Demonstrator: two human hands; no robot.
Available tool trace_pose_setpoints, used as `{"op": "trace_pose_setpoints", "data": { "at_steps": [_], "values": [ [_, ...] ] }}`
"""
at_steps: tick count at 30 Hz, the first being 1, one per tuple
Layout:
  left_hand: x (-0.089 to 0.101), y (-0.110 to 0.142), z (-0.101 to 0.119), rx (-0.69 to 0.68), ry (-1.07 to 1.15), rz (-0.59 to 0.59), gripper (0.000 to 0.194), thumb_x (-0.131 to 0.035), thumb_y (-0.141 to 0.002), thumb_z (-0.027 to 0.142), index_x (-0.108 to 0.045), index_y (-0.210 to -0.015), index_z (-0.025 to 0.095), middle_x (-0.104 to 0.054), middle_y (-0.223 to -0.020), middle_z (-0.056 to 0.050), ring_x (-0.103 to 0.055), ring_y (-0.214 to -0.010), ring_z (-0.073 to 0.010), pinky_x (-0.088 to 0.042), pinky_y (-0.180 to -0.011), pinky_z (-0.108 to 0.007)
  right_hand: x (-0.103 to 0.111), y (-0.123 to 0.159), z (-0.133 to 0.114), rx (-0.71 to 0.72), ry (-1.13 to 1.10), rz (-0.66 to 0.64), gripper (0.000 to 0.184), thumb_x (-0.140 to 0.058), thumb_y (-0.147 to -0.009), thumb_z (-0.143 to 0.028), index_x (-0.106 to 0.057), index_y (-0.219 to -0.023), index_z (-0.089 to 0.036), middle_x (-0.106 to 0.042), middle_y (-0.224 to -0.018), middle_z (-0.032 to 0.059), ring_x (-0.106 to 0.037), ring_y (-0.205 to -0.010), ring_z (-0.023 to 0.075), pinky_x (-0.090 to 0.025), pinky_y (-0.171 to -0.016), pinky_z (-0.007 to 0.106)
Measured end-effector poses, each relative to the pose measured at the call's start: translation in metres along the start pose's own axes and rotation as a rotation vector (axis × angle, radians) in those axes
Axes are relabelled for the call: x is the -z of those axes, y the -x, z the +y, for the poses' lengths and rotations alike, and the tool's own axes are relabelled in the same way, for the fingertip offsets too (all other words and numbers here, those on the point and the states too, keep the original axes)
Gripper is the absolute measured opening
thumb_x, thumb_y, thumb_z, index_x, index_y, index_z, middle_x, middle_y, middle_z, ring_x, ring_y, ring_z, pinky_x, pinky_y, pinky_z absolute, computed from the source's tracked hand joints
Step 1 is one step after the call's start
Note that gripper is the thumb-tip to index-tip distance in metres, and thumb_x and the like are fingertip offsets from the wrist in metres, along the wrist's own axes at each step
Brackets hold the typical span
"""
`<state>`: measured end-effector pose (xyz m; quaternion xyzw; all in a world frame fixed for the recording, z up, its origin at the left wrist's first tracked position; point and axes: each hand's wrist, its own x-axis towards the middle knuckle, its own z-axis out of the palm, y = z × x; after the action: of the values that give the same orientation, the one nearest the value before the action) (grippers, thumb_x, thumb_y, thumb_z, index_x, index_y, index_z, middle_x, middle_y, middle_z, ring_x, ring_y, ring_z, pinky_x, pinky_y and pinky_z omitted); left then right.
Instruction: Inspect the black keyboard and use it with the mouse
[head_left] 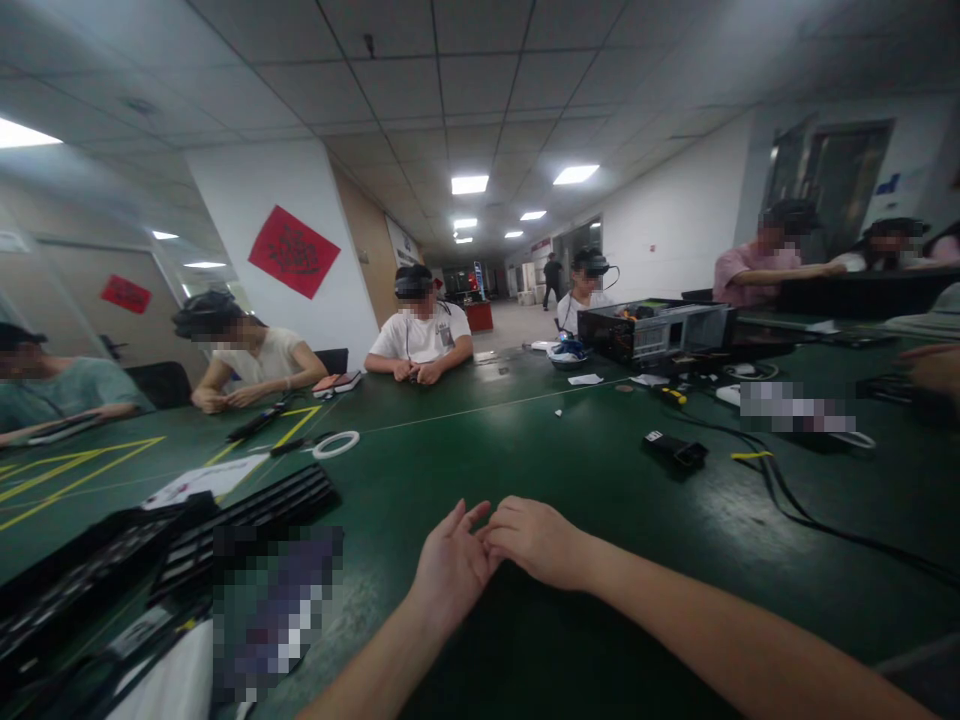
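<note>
My left hand (448, 565) and my right hand (536, 540) rest together on the dark green table (525, 440), near its front edge. Their fingertips meet at the middle. The left fingers are loosely stretched toward the right hand. The right hand is curled with its fingers bent under and pressed against the left fingertips. Whether anything lies between the fingers stays hidden. A black keyboard (247, 525) lies to the left of my hands.
A black small device (675, 448) and a black cable (795, 505) lie to the right. An open computer case (656, 330) stands at the back right. A white ring of tape (335, 444) lies at centre left. Several people sit around the table.
</note>
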<state>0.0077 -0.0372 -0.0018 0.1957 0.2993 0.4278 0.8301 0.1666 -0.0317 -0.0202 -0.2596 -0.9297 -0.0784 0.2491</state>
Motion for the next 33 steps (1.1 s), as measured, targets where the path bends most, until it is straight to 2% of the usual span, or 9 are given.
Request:
{"op": "trace_pose_setpoints", "data": {
  "at_steps": [5,8,12,15,18,21,24,28,33],
  "values": [
    [0.0,0.002,0.0,-0.04,0.001,-0.018,0.024,-0.034,-0.09,0.034,-0.043,-0.099,0.013,-0.055,-0.078,-0.007,-0.057,-0.06,-0.015,-0.048,-0.062,-0.028,-0.003,0.0,0.004,0.116,0.012,0.078,0.02,-0.04,-0.089,-0.019,-0.059,-0.09,-0.013,-0.063,-0.093,0.0045,-0.051,-0.089,0.0131,-0.043,-0.083,0.026],
    [-0.001,0.003,0.003,-0.052,-0.03,-0.021,0.027,-0.037,-0.089,0.035,-0.044,-0.102,0.013,-0.057,-0.088,-0.01,-0.061,-0.075,-0.0195,-0.048,-0.074,-0.034,0.001,0.001,0.012,0.058,0.054,0.15,0.021,-0.039,-0.089,-0.018,-0.058,-0.086,-0.013,-0.063,-0.088,0.0044,-0.052,-0.084,0.0129,-0.043,-0.08,0.026],
    [0.004,0.001,0.007,-0.137,-0.18,-0.029,0.034,-0.039,-0.088,0.038,-0.05,-0.107,0.012,-0.053,-0.115,-0.016,-0.052,-0.111,-0.0277,-0.038,-0.094,-0.043,0.025,0.021,0.053,-0.48,0.23,0.227,0.031,-0.032,-0.092,-0.028,-0.059,-0.085,-0.016,-0.061,-0.079,0.0053,-0.052,-0.076,0.0156,-0.041,-0.069,0.028],
    [0.009,0.0,0.003,-0.241,-0.374,-0.069,0.036,-0.039,-0.088,0.04,-0.058,-0.103,0.013,-0.052,-0.122,-0.014,-0.045,-0.119,-0.0269,-0.03,-0.1,-0.041,0.047,0.055,0.095,-0.957,0.371,0.057,0.034,-0.027,-0.093,-0.031,-0.059,-0.094,-0.018,-0.062,-0.097,0.0078,-0.053,-0.088,0.0164,-0.041,-0.075,0.027],
    [0.011,0.003,-0.003,-0.318,-0.613,-0.094,0.033,-0.044,-0.086,0.039,-0.063,-0.1,0.015,-0.053,-0.123,-0.01,-0.042,-0.12,-0.0242,-0.025,-0.103,-0.036,0.057,0.091,0.125,-1.177,0.409,-0.019,0.028,-0.033,-0.09,-0.024,-0.059,-0.093,-0.013,-0.062,-0.097,0.0124,-0.055,-0.09,0.0213,-0.042,-0.07,0.03],
    [0.012,0.005,-0.009,-0.381,-0.807,-0.068,0.022,-0.056,-0.08,0.033,-0.064,-0.093,0.017,-0.058,-0.112,-0.008,-0.047,-0.111,-0.0227,-0.032,-0.095,-0.032,0.054,0.113,0.138,-1.314,0.391,-0.118,0.024,-0.038,-0.086,-0.02,-0.06,-0.092,-0.01,-0.062,-0.096,0.0158,-0.057,-0.092,0.0259,-0.044,-0.067,0.033],
    [0.014,0.002,-0.012,-0.448,-0.902,0.019,0.01,-0.065,-0.07,0.021,-0.056,-0.072,0.017,-0.056,-0.075,-0.001,-0.05,-0.073,-0.0157,-0.039,-0.067,-0.025,0.048,0.118,0.14,-1.372,0.362,-0.204,0.023,-0.04,-0.083,-0.016,-0.061,-0.092,-0.009,-0.062,-0.096,0.018,-0.059,-0.092,0.028,-0.046,-0.067,0.035],
    [0.019,-0.005,-0.014,-0.504,-0.917,0.137,0.033,-0.064,-0.068,0.018,-0.033,-0.056,0.019,-0.032,-0.052,0.007,-0.029,-0.047,-0.0081,-0.026,-0.047,-0.02,0.045,0.114,0.139,-1.386,0.358,-0.244,0.028,-0.037,-0.08,-0.01,-0.06,-0.096,-0.01,-0.061,-0.099,0.0187,-0.06,-0.093,0.0284,-0.047,-0.07,0.037],
    [0.022,-0.011,-0.02,-0.4,-0.79,0.132,0.042,-0.063,-0.071,0.031,-0.025,-0.057,0.021,-0.024,-0.047,0.009,-0.02,-0.039,-0.0058,-0.018,-0.04,-0.02,0.047,0.112,0.138,-1.382,0.362,-0.258,0.029,-0.036,-0.079,-0.008,-0.059,-0.096,-0.009,-0.06,-0.099,0.019,-0.06,-0.094,0.028,-0.047,-0.071,0.037]
  ]
}}
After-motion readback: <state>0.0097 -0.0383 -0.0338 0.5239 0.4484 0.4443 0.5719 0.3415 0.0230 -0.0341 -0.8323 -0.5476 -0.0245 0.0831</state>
